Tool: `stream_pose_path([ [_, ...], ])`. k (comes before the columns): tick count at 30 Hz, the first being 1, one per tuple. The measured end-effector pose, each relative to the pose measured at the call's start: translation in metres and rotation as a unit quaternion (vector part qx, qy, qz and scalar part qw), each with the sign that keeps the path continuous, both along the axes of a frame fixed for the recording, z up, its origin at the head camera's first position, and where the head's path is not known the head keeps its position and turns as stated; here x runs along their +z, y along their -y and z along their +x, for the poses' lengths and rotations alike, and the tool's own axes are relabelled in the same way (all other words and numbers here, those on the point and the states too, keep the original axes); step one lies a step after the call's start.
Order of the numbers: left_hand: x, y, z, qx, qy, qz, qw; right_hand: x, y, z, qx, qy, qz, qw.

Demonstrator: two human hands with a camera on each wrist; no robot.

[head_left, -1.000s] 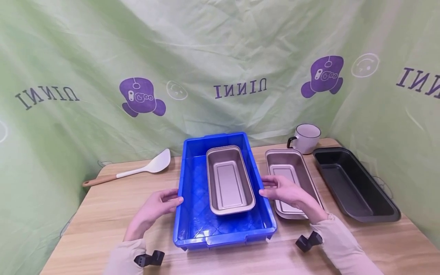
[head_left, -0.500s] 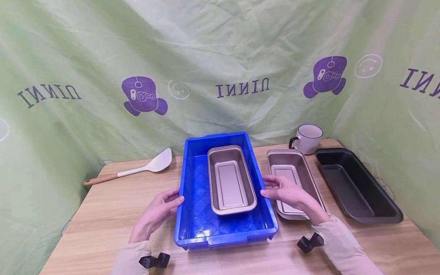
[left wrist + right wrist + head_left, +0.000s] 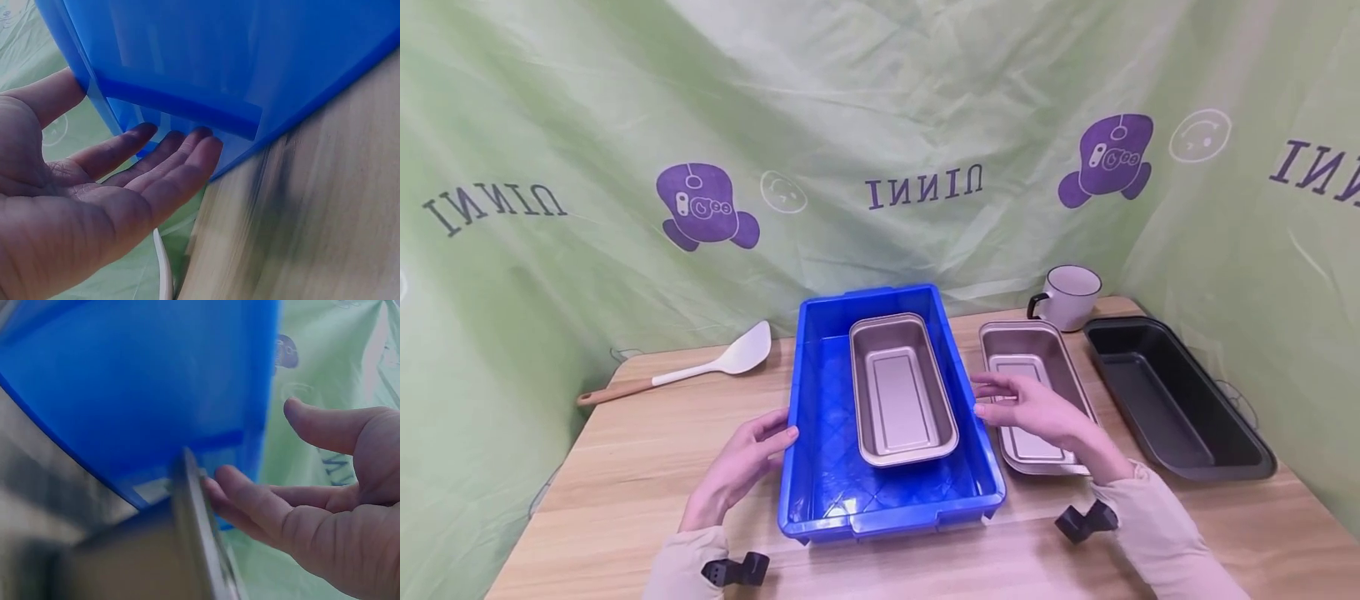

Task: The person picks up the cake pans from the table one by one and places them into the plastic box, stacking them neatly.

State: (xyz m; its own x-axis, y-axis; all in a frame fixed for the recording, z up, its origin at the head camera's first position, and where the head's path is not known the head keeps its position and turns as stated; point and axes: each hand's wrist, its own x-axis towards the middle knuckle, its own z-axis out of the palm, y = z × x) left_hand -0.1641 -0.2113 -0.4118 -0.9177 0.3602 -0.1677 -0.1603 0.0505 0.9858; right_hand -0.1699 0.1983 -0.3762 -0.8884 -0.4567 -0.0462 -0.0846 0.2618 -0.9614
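A blue plastic bin point(image 3: 823, 467) sits mid-table, with a brownish loaf pan point(image 3: 898, 392) lying inside it. My left hand point(image 3: 745, 462) is at the bin's left side. In the left wrist view its thumb is at the rim and its loosely extended fingers reach the outer wall point(image 3: 181, 56). On the other side, my right hand point(image 3: 1037, 412) is beside the bin's right rim, thumb apart from the wall in the right wrist view. Its fingers hang above a second brownish loaf pan point(image 3: 1037, 442), close to that pan's edge, and hide part of it.
A black loaf pan point(image 3: 1180, 408) stands at the far right. Behind the pans is a white mug point(image 3: 1071, 300) with a black handle. To the left lies a white spatula point(image 3: 741, 354) with a wooden handle. Green printed cloth point(image 3: 880, 100) hangs around the wooden table point(image 3: 647, 454).
My right hand has lifted slightly and drawn away from the bin's right rim. My left hand keeps its place at the left rim. The bin and pans have not visibly moved.
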Motion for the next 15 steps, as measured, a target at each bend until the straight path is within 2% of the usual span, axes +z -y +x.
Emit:
stream_pose_path([
  [8, 0.004, -0.001, 0.001, 0.021, -0.008, -0.040, 0.9989, 0.008, -0.029, 0.005, -0.026, -0.021, 0.012, 0.9994],
  [12, 0.003, -0.001, 0.002, 0.021, -0.007, -0.039, 0.9990, 0.010, -0.043, 0.011, -0.036, -0.019, 0.015, 0.9991],
  [15, 0.002, 0.000, 0.001, 0.016, -0.008, -0.034, 0.9992, 0.011, -0.053, 0.016, -0.050, -0.033, 0.037, 0.9975],
])
